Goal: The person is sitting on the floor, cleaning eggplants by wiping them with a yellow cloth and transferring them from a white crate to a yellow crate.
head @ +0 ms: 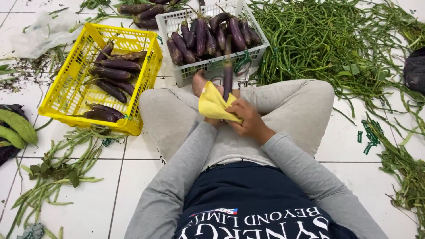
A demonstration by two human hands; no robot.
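Observation:
I sit cross-legged on a white tiled floor. A long purple eggplant (227, 73) stands upright above my lap. A yellow cloth (211, 104) is wrapped around its lower end. My right hand (249, 120) grips the cloth and the eggplant's base. My left hand (214, 121) is mostly hidden under the cloth and seems to hold it from the left. A white crate (212, 67) of purple eggplants stands just beyond my knees. A yellow crate (66, 95) with several eggplants sits to the left.
A large heap of long green beans (327, 40) covers the floor at right. Loose beans and leaves (57, 170) lie at left. Two pale green gourds (17, 126) rest on a dark bag at the far left. A white plastic bag (46, 31) lies behind the yellow crate.

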